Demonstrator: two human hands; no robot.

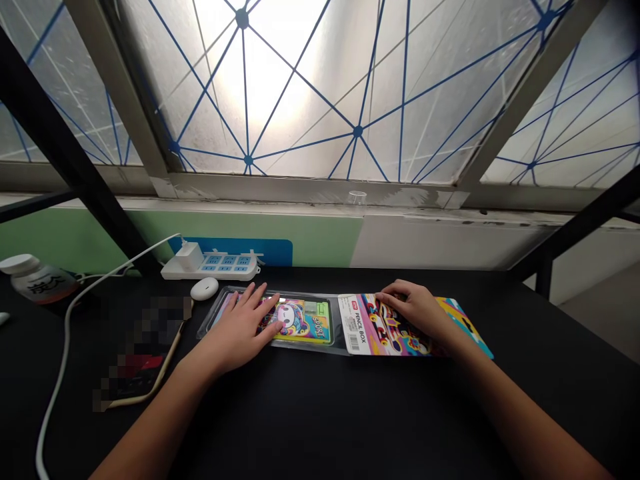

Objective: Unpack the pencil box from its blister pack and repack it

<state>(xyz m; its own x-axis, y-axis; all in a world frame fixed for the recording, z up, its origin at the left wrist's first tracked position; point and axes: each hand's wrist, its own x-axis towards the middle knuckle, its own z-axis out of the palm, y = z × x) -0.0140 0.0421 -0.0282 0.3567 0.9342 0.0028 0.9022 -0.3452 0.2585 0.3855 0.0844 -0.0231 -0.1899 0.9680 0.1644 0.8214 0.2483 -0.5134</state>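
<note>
My left hand lies with fingers spread over a colourful pencil box marked "SPORT", with a cartoon face on its lid. The box sits in a clear plastic tray, partly covered by that hand. To the right, a printed cardboard card reading "PENCIL BOX" overlaps the packaging. My right hand is on the card, fingers bent and drawn together at its upper part. The hand and forearm hide some of the print, and the fingertips' exact hold is hard to see.
A white power strip with a plugged-in charger and cable stands at the back left. Near it are a round white case, a white-lidded bottle and a partly blurred item with a tan edge. Black metal posts flank the desk.
</note>
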